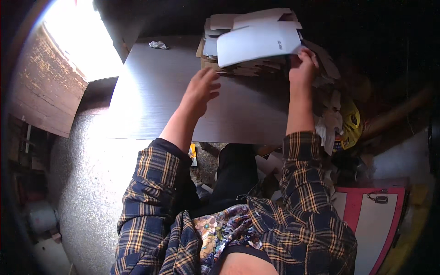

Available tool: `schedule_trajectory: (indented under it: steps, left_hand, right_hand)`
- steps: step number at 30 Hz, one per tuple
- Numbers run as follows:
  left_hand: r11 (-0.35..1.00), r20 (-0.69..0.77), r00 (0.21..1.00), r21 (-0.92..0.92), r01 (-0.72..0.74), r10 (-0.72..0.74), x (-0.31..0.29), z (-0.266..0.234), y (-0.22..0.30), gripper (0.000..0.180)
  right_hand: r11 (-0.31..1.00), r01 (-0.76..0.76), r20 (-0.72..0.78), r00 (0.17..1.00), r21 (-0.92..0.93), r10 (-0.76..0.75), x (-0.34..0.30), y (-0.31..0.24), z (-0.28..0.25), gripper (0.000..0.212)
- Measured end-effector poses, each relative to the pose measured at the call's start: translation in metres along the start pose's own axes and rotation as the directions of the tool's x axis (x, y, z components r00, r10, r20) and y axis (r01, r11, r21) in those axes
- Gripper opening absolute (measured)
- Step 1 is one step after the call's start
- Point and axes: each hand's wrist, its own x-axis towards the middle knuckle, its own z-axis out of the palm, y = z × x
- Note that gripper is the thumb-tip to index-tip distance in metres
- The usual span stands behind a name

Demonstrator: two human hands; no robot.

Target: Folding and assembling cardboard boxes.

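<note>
Head view: we see a dark worktop (183,101) with a small crumpled scrap (158,44) near its far left corner and a stack of flat cardboard sheets (247,68) at its far edge. Beside the worktop's right edge sits a heap of white scraps and a yellow bag (350,121); a red-and-white board (371,215) lies lower right. Nothing blocks the hands.

Our right hand (302,66) is raised, arm stretched forward, its grip pinching the right edge of a white flat sheet (256,42) lifted off the top of the stack. Our left hand (201,89) reaches forward just above the worktop, fingers loosely spread, holding nothing, just beside the stack's near edge.

No containers in view that we can make out.
</note>
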Motion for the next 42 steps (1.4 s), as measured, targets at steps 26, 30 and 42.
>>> schedule_trajectory:
  steps: [26,30,42]
  left_hand:
    - [0.990,-0.006,0.996,0.116,-0.083,0.084,0.012,-0.011,-0.011,0.036]
    - [0.980,-0.014,0.991,0.151,-0.129,0.133,0.013,-0.014,-0.010,0.040]
    - [0.961,-0.041,0.995,0.268,-0.072,0.086,0.024,-0.033,-0.007,0.051]
  right_hand:
    - [0.928,-0.326,-0.036,0.941,0.178,0.338,-0.104,0.030,-0.083,0.017]
    - [0.943,-0.332,-0.077,0.940,0.001,0.331,-0.114,0.023,-0.092,0.022]
    - [0.910,-0.029,0.292,0.943,-0.414,0.163,-0.119,-0.007,-0.072,0.037]
